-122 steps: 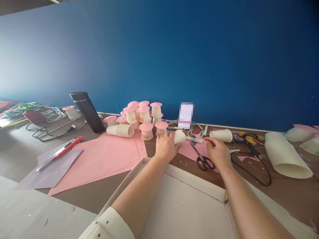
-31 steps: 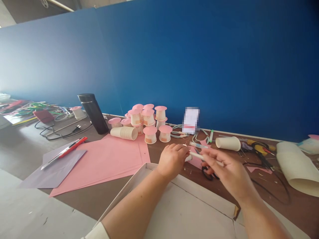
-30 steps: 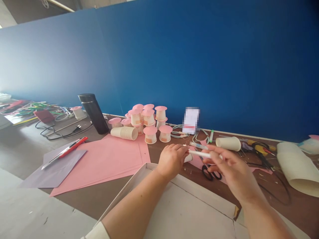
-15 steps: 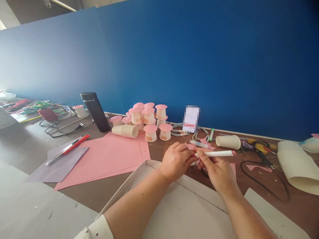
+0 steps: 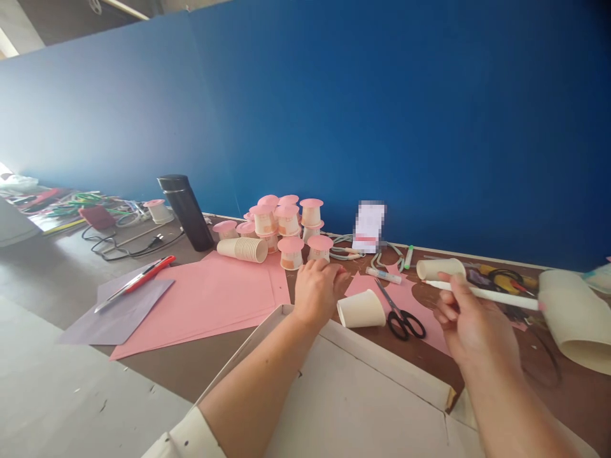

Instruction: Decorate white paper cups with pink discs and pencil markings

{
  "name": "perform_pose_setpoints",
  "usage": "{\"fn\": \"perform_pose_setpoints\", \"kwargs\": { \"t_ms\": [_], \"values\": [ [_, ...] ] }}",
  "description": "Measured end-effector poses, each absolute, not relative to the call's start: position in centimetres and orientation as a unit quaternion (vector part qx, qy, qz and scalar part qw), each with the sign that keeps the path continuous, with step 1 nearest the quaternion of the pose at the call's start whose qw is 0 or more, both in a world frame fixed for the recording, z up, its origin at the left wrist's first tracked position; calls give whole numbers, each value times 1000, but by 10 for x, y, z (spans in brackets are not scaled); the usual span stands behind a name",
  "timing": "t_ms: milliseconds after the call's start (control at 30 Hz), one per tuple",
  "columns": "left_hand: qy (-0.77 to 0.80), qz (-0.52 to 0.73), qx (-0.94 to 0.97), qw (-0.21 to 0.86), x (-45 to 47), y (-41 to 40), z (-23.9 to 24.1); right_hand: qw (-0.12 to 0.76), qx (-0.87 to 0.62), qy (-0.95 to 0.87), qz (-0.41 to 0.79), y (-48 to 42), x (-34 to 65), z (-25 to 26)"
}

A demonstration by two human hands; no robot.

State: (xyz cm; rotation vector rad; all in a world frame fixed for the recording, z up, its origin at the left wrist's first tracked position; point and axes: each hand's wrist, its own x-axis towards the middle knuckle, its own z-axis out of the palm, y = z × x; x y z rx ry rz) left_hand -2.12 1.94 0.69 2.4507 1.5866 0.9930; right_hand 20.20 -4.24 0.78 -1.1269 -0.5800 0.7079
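In my right hand (image 5: 477,324) is a white marker (image 5: 506,297), pinched between thumb and fingers. Its narrow tip points left and looks uncapped. My left hand (image 5: 315,294) is closed in front of the pink-topped paper cups (image 5: 291,253). A small reddish piece that looks like the marker cap (image 5: 340,276) shows at its fingertips, mostly hidden. Between my hands a plain paper cup (image 5: 361,310) lies on its side. Black-handled scissors (image 5: 400,318) rest beside it on cut pink paper (image 5: 429,327).
Nested paper cups (image 5: 242,249) lie on pink sheets (image 5: 205,299), left of my hands. A red utility knife (image 5: 136,283), a black flask (image 5: 187,213) and a phone (image 5: 369,227) stand or lie around. A white box lid (image 5: 372,401) is nearest me. Larger cups (image 5: 575,318) lie right.
My hands have come apart: the right moved right with the marker, the left moved slightly left. The marker tip now shows bare, and the cup and scissors are uncovered.
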Motion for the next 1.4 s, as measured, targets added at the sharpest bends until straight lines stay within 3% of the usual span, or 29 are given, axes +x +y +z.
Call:
{"fn": "perform_pose_setpoints", "kwargs": {
  "t_ms": [233,400,567,767,867,1000,1167,1400],
  "values": [
    [613,143,776,38,-30,28,0,542,-672,-444,240,-46,187,-8],
    [614,97,783,35,-29,31,-8,459,-687,-517,222,-48,180,-10],
    [622,121,773,32,-28,28,-7,454,-679,-527,234,-49,171,-12],
    [543,338,767,46,-26,25,-7,528,-620,-473,337,-46,164,-16],
    [489,448,736,139,-21,22,-5,621,-572,-372,385,-43,165,-15],
    [434,521,637,366,-10,15,-5,719,-469,-234,456,-42,164,-5],
    [347,509,527,586,7,8,-12,728,-408,-172,523,-46,154,0],
    [333,492,329,734,14,0,-8,738,-365,-146,549,-44,143,-11]
  ]
}}
